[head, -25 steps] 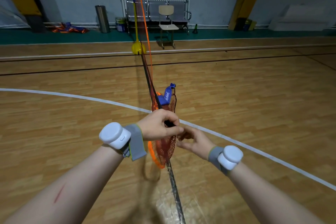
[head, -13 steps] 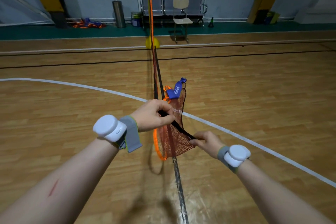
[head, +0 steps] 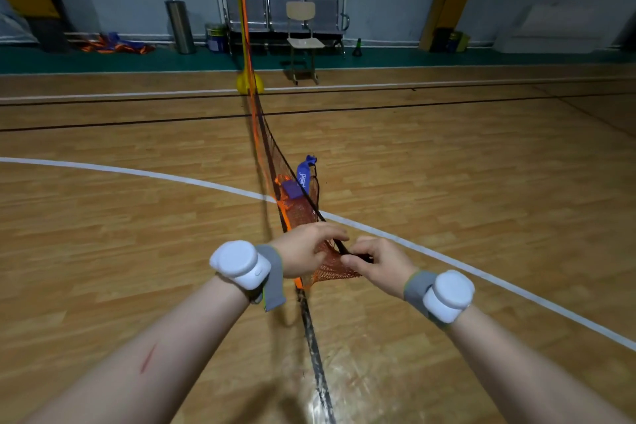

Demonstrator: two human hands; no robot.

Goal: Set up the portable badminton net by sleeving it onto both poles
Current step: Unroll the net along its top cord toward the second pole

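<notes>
Right hand (head: 377,263) is back up beside left hand (head: 303,249), almost touching, no longer pulled out toward lower right as half a second ago. Both now pinch the net (head: 299,213) close together at its black edge. Bunched mesh lies flatter, stretched away; blue tag (head: 304,175) sits farther up-frame from the hands.

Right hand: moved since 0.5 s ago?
Yes. The right hand went up and left, closer to the white line, closing the gap to the left hand on the net.
</notes>
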